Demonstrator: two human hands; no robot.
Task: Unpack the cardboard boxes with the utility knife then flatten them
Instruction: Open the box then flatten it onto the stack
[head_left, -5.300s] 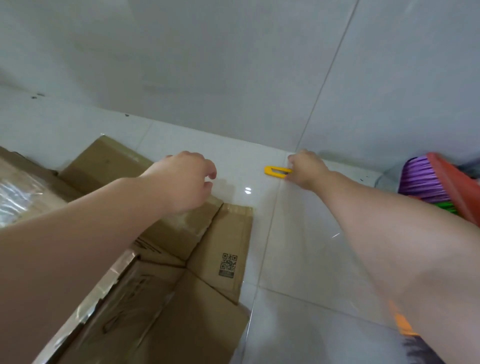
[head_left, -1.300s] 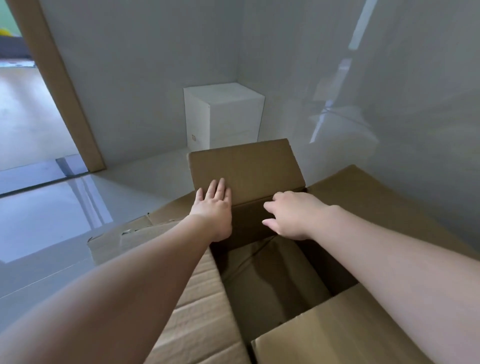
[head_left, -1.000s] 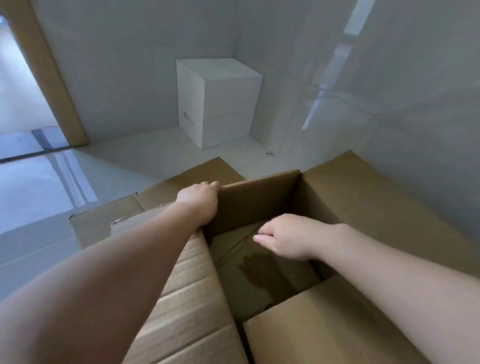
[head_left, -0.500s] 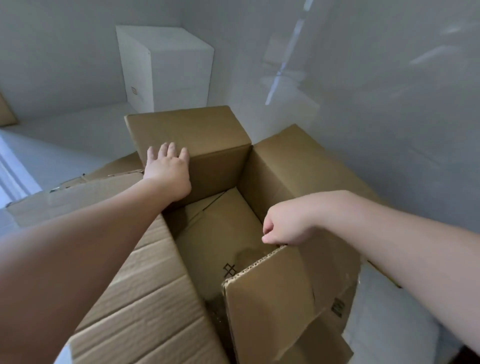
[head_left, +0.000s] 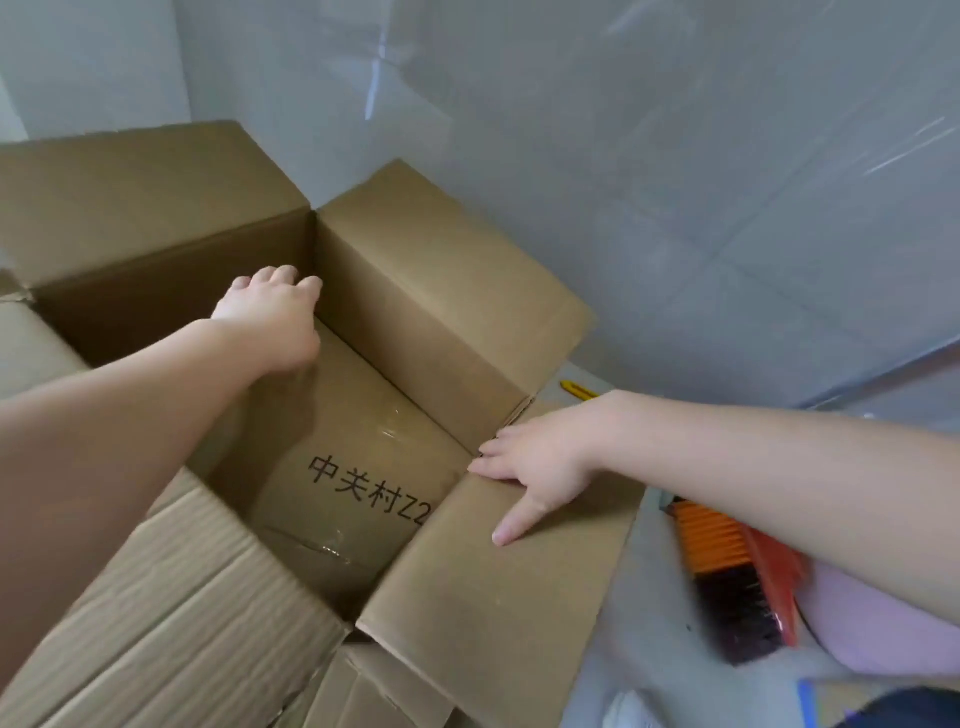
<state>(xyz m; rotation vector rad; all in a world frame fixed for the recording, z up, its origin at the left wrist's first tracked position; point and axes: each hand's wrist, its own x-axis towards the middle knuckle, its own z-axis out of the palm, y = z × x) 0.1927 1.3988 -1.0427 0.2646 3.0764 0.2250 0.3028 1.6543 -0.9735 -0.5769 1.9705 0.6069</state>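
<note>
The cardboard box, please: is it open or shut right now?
Open: the cardboard box has its top flaps folded outward, and its taped bottom shows inside.

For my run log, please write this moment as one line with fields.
stage: opening box | left hand: inside cardboard box, at far wall | right hand: flat on near-right flap | utility knife: on floor, unheld

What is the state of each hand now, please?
Left hand: inside the cardboard box, fingers curled, grip cannot be told.
Right hand: open, resting flat on the flap.
</note>
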